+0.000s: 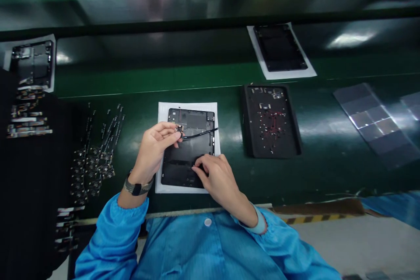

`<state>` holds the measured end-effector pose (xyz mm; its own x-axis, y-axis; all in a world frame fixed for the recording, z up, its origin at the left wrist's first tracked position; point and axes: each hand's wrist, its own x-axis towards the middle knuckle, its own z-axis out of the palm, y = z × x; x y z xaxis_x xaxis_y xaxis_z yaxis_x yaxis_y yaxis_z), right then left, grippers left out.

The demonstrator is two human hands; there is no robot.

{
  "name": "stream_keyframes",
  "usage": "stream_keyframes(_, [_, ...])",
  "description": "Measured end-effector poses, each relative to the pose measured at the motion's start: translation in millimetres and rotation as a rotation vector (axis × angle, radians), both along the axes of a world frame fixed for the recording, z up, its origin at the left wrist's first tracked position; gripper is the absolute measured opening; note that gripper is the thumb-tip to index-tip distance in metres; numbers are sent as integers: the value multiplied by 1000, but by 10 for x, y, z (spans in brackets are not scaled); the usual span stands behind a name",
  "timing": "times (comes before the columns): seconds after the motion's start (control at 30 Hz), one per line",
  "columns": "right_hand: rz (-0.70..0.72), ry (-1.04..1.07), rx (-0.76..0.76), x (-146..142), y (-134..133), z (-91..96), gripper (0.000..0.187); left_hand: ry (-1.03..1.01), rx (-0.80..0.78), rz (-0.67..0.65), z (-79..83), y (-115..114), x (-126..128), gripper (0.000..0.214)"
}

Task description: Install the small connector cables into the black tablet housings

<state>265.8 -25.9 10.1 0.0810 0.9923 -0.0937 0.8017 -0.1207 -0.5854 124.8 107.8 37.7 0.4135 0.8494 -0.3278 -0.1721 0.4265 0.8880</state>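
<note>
Head view: left hand (154,146) pinches flex cable (197,134) over tablet shell (188,157); right hand (215,177), fingers together, presses shell.

I see bare table (231,140) between the tablet shell (190,157) and the black tray (271,120), an open lane. Left of the shell, loose cables (98,153) crowd the surface (little room there). A thin cable (200,133), pinched in the left hand (154,148), crosses above the shell's upper half. Right of the tray, more bare table up to foil sheets (374,122).
</note>
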Motion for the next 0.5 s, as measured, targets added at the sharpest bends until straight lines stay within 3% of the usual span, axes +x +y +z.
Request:
stream_keyframes(0.23, [-1,156,24,58,-42,57,13,43,20,-33,7,-38,-2,28])
stream_keyframes(0.5, [-154,450,-26,149,-111,72,11,102,-108,-189,-45,-193,121,28])
